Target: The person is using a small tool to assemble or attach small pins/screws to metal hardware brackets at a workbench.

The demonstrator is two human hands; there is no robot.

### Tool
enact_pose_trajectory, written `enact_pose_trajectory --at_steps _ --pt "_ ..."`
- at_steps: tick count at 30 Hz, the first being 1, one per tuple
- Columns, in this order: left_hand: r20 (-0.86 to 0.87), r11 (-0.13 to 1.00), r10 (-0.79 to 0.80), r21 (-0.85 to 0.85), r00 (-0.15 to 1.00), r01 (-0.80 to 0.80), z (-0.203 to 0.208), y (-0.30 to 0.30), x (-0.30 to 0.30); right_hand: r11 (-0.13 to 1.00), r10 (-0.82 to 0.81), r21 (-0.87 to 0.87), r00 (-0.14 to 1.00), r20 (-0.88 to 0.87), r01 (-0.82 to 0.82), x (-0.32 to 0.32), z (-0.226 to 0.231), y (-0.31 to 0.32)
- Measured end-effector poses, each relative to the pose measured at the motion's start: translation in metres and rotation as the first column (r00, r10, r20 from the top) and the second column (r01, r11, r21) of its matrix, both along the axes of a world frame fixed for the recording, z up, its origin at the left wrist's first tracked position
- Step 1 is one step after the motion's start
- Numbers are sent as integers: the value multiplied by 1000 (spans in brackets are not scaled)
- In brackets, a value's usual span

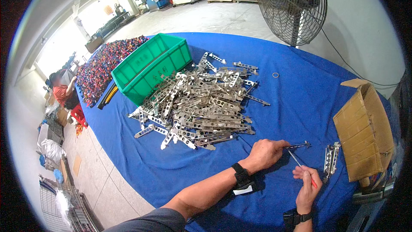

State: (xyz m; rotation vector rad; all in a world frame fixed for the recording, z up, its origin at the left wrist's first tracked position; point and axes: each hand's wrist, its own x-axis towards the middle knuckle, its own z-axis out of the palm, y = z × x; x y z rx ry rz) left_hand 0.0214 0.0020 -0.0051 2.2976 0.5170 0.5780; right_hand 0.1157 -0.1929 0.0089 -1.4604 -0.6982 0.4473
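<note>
One perforated metal strip (300, 145) is pinched in the left hand (267, 152); the right hand (307, 184) grips a slim red-handled tool (295, 159).

Metal strip (299, 145), one end apparently hidden by the left hand (267, 154), and fan (274, 10), cut off above.

Blue-covered table (296, 99) is kinda loaded: messy pile of metal strips (206, 105), green crate (148, 82), heap of colourful bits (105, 66).

Bright windows (58, 45) stand left of a pale floor (201, 21) and white wall (360, 21).
</note>
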Motion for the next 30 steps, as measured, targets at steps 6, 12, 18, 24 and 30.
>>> enact_pose_trajectory --at_steps 6,12,18,24,30 --pt "-3 1000 3 -2 1000 -3 -1 -1 2 1000 -31 5 1000 5 31 -3 3 3" --pt "12 1000 13 5 1000 -13 -2 -2 2 1000 23 17 1000 -18 -23 2 -1 -2" --pt "-23 1000 14 -6 1000 -14 -1 2 -3 1000 0 12 1000 -10 0 -7 2 6" --pt "2 999 -28 21 1000 28 -1 -6 10 999 -46 26 997 -58 48 4 -1 -6" --pt "41 969 -246 -19 968 247 7 -6 -9 978 -209 -3 975 79 210 8 13 1"
